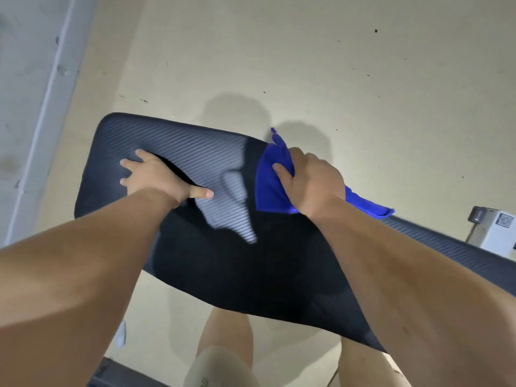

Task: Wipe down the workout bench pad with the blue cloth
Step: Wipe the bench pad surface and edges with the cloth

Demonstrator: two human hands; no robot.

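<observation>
you are looking down at the bench pad (195,152), a long black cushion with rounded corners and a fine diagonal ribbed weave that catches the light in grey bands; much of the near half lies in your shadow. your left hand (156,177) lies flat on the pad's left part, fingers spread and thumb stretched out to the right, gripping nothing. your right hand (310,182) presses the blue cloth (269,188) against the pad's far edge, fingers curled over it and holding it. the cloth is a bright, deep blue, soft and folded, one corner sticking up past the edge and another tail trailing out to the right beneath your wrist. the pale floor (335,65) shows beyond, with a white box (499,233) at the right
</observation>
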